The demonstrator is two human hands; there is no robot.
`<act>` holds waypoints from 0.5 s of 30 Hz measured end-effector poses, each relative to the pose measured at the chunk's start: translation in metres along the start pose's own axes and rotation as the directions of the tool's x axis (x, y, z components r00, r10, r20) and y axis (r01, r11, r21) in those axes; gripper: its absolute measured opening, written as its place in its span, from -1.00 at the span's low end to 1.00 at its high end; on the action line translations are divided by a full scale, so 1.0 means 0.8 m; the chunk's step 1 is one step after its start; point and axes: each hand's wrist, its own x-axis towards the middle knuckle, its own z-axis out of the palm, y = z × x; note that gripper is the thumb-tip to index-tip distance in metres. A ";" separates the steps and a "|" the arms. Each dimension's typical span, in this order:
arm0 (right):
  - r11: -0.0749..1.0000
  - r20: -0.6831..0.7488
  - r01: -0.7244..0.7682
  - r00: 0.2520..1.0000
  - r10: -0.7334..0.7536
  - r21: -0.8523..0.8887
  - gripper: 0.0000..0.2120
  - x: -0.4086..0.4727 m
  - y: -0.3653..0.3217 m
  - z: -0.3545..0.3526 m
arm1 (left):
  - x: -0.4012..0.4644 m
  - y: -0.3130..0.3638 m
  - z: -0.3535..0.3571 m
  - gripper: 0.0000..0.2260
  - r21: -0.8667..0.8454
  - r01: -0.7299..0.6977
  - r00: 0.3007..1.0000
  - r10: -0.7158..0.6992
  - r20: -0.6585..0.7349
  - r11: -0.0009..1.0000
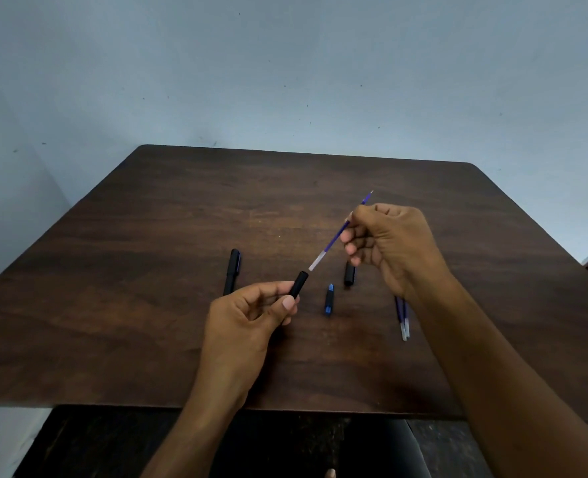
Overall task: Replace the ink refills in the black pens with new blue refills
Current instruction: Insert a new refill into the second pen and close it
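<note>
Head view: left hand (251, 315) grips the black pen barrel (298, 283), right hand (389, 243) pinches a blue refill (334, 240) just beyond its mouth. Aligning both axes before sliding should prevent bending; spare refills (403, 319) lie beneath the right wrist.

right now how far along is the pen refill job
Early to midway. One pen is apart: its cap and blue-ended tip piece lie on the table. The left hand holds the barrel; the right hand holds a blue refill just outside it. Left: reassembly, the capped pen, spare refills.
</note>
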 end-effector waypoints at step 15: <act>0.984 -0.062 0.118 0.990 -0.128 -0.135 -0.83 -0.019 -0.005 0.006 | 0.004 0.001 0.000 -0.83 0.018 0.014 1.000 -0.014 -0.020 1.000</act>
